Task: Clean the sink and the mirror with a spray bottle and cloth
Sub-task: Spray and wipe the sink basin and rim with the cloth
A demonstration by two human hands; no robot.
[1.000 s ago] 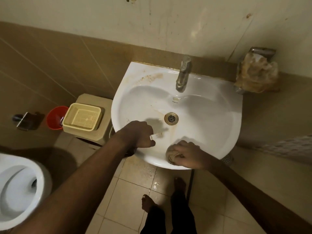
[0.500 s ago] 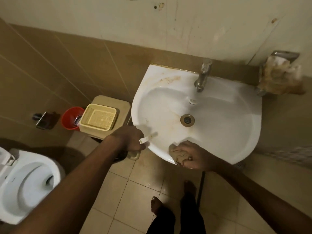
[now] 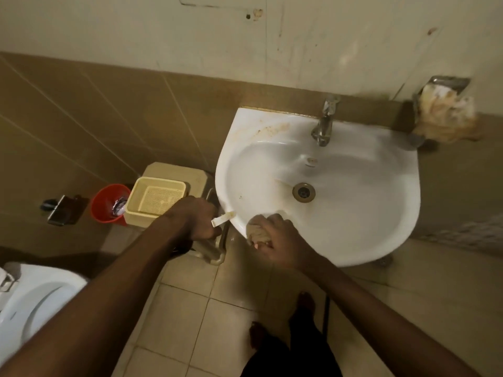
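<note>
White porcelain sink [image 3: 367, 213], and the right hand [image 3: 283, 240] clutches a bunched cloth [image 3: 257, 232] against its rim at seven o'clock. Left hand [image 3: 196, 219] grips the spray bottle [image 3: 211, 250] just outside that rim at eight o'clock, nozzle [image 3: 221, 219] touching the edge.

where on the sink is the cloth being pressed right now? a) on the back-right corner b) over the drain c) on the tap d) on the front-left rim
d: the right hand grips the cloth against the front-left rim of the sink, well short of the drain and the tap.
</note>
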